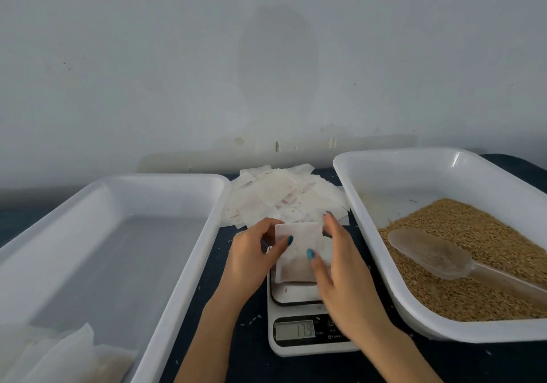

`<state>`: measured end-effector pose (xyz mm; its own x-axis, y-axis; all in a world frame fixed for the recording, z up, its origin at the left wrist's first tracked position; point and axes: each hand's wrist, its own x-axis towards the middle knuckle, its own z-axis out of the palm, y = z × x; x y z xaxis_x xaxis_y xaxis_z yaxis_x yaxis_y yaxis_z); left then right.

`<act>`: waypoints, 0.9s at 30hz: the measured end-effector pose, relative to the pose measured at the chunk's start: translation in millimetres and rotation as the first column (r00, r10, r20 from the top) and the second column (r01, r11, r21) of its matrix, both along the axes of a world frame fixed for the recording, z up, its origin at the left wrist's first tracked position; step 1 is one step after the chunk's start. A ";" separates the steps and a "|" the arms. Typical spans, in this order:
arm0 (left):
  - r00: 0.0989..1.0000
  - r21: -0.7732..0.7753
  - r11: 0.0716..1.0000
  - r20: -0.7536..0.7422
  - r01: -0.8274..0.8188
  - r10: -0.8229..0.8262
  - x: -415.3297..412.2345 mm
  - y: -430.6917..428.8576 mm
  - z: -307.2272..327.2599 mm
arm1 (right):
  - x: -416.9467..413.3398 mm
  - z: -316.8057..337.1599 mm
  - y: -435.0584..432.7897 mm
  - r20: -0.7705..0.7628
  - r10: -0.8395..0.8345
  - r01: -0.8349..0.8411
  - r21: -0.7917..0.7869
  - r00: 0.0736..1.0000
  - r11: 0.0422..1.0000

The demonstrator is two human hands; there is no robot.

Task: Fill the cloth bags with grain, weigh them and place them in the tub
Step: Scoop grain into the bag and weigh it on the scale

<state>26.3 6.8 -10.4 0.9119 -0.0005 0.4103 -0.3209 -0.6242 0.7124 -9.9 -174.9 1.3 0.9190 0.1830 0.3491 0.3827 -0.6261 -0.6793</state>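
We pinch the cloth bag [299, 249] by its sides, left hand [251, 252] and right hand [340, 264], steadying it on the scale [299, 332] at the desk's [239, 353] near edge for a reading. The tub [192, 264] sits just left for drop-off.

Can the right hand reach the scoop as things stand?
Probably yes: the scoop lies uncovered on the grain, beside the right hand, but that hand pinches the bag and must release it first.
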 end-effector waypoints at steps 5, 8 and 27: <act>0.996 0.139 0.990 0.079 0.021 -0.033 -6.5 1.2 6.9 | -53.5 45.2 -27.6 0.196 0.259 -0.240 -0.115 0.946 0.964; 0.993 0.260 0.966 0.118 -0.003 -0.028 -8.8 -4.3 10.1 | -35.1 76.4 -79.5 0.280 0.125 -0.065 -0.216 0.952 0.974; 0.989 -0.093 0.994 0.136 -0.051 0.064 -10.8 -12.9 17.5 | 83.2 74.7 -24.2 -0.358 0.267 -0.361 -0.225 0.895 0.905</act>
